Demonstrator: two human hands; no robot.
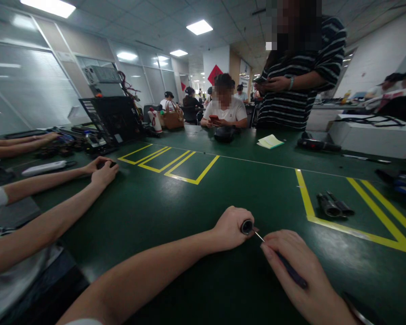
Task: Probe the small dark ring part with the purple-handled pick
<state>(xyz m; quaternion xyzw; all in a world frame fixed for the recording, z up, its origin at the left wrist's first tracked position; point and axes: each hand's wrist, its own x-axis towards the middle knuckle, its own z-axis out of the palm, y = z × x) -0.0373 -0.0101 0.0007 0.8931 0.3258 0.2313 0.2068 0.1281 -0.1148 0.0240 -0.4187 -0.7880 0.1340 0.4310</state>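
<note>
My left hand (230, 227) rests on the green table (176, 212), fingers wrapped round a small black cylindrical part (246, 226) whose round end faces right. My right hand (299, 271) pinches a thin dark-handled screwdriver (284, 264); its fine metal tip touches the end of the black part. Both hands sit near the table's front edge, close together.
Two more black cylindrical parts (333, 205) lie inside a yellow-taped box to the right. A co-worker's arms (54, 198) reach in at the left. A standing person in stripes (297, 76) and a seated person (225, 106) are across the table. A yellow notepad (269, 141) lies far side.
</note>
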